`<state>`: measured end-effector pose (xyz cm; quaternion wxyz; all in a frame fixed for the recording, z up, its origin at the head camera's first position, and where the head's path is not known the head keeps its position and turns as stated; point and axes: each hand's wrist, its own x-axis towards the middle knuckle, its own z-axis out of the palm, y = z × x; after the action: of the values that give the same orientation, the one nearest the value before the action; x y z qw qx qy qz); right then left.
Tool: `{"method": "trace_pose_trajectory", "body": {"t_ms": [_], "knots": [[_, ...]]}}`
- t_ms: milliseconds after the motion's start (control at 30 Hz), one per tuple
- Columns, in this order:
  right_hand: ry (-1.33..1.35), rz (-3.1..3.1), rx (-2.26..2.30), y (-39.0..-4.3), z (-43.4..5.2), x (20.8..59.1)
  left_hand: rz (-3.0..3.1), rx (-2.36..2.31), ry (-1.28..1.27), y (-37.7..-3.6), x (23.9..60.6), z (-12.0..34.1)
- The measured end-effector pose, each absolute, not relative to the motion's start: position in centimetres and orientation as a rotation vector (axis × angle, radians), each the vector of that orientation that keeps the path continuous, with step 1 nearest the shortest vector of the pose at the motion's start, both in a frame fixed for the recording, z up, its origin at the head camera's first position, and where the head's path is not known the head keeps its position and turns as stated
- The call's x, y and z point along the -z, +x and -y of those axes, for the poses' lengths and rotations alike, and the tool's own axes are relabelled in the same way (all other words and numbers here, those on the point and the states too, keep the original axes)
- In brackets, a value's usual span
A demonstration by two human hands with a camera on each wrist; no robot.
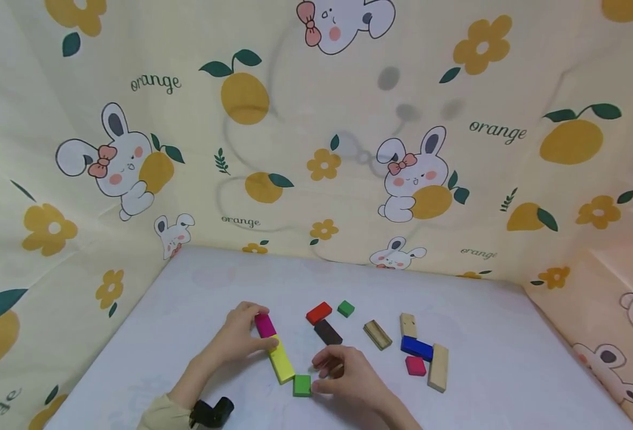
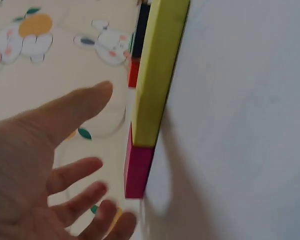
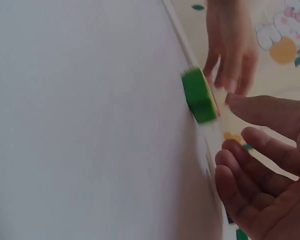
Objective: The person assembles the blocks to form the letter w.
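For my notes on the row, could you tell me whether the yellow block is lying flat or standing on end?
Lying flat: the yellow block rests lengthwise on the table, between magenta block and green block.

Bright, even light; soft shadows; both wrist views blurred.

Magenta block [image 1: 264, 325], long yellow block [image 1: 281, 360] and small green cube [image 1: 302, 385], flat, end to end in a row.
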<state>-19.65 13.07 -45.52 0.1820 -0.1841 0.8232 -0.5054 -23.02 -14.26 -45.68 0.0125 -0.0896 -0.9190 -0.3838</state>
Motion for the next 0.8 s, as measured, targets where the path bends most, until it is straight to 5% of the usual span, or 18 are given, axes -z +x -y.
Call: {"method": "trace_pose_trajectory", "body": {"t_ms": [800], "knots": [[-0.646, -2.365, 1.528, -27.2, -17.7, 44.8, 2.869, 1.247, -0.269, -21.6, 46.3, 13.1]]}}
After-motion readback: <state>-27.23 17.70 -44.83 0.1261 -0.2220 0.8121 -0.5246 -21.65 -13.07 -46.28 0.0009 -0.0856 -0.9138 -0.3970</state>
